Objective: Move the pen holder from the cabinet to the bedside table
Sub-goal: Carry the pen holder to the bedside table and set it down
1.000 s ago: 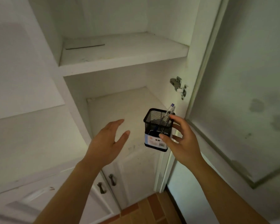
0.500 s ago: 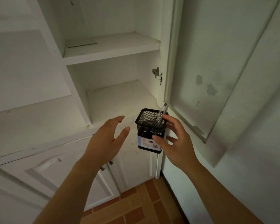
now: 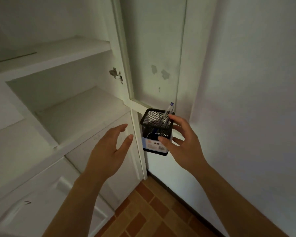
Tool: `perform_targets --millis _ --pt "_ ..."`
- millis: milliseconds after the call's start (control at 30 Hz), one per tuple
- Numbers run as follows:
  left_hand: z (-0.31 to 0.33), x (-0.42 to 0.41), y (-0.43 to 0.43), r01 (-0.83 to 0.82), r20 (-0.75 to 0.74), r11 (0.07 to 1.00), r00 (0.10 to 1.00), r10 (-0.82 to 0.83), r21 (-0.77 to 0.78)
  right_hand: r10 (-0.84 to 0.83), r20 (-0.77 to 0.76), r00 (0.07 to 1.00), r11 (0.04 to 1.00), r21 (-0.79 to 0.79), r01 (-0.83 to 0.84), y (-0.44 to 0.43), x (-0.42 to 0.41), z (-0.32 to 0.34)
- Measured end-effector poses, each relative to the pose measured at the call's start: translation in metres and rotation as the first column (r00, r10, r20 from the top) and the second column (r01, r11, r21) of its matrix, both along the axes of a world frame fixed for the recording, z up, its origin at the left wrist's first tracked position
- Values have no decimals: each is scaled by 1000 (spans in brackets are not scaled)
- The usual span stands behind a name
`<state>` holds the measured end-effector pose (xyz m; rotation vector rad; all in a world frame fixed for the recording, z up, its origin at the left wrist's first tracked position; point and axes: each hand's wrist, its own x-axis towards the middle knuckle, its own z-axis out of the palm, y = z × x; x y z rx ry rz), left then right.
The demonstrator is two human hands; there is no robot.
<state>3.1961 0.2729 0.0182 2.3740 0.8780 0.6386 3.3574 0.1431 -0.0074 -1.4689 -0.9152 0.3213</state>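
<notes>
The right hand (image 3: 183, 144) grips a square black wire-mesh pen holder (image 3: 155, 131), label-wrapped below, with pens (image 3: 166, 115) inside. Left of the holder, the left hand (image 3: 109, 151) hovers, fingers spread, beside the white cabinet (image 3: 61, 103).

Only print in view: white-and-blue label (image 3: 153, 145) round the lower part of the black mesh pen holder (image 3: 154, 124). On the label's left is a small round logo, in the middle two dark characters, possibly Chinese, and lower right a small barcode-like block. All too blurred to read. The thumb of the right hand (image 3: 184, 145) covers the label's upper right edge.
</notes>
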Motion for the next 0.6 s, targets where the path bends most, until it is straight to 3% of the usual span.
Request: perform_targets --millis 267,600 --pt "-12 -28 -36 287 -15 955 957 -289 -79 -244 22 969 967 -72 245 -70 -70 -13" --pt "-14 -30 -114 608 22 789 793 -608 -86 -565 31 825 821 -87 565 -183 -148 -11"
